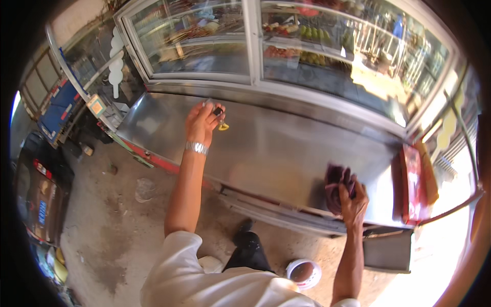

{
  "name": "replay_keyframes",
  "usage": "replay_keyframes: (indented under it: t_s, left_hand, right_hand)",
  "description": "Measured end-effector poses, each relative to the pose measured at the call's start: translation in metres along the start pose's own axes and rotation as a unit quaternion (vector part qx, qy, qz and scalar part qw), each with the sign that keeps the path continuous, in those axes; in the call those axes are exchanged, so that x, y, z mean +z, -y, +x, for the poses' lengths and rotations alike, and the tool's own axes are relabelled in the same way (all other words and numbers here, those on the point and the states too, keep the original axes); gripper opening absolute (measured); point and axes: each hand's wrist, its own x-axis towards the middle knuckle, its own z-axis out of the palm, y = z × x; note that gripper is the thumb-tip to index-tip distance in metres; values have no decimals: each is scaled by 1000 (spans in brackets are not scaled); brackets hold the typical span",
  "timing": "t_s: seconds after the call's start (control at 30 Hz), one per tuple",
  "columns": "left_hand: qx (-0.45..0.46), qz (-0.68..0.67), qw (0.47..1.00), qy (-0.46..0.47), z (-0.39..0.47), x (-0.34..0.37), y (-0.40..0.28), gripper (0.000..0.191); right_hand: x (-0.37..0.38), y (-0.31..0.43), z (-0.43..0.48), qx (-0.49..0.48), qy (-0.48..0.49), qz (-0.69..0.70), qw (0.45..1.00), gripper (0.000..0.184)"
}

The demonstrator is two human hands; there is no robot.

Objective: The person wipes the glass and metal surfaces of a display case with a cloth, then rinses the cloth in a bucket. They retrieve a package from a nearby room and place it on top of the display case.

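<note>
My left hand (202, 122), with a metal watch band at the wrist, is raised over the left part of a stainless steel counter (264, 142). Its fingers are closed on a small bunch of items with a black piece (218, 111) and a yellow piece (223, 126) hanging from it; they look like keys, but blur hides the detail. Near the counter's front edge on the right, my right hand (353, 197) grips a crumpled dark purple cloth (334, 188), which appears to touch the steel surface.
Behind the counter stands a glass display case (253, 50) with fruit and skewers on shelves. A red box (412, 184) sits at the counter's right end. On the floor are a white bucket (303, 273) and a plastic bag (145, 190). A dark car (42, 192) is at far left.
</note>
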Motion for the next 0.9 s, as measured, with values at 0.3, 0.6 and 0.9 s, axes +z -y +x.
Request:
replay_keyframes:
  t_s: [0.3, 0.6, 0.9]
  left_hand:
    - [53, 94, 993, 46, 245, 48, 21, 27]
    - [200, 238, 950, 7, 331, 55, 22, 19]
    - [12, -102, 994, -21, 334, 62, 30, 15]
  right_hand:
    - [92, -29, -4, -10, -133, -347, 928, 50]
    - [103, -27, 4, -12, -151, -332, 931, 47]
    - [99, -29, 6, -8, -168, -341, 925, 45]
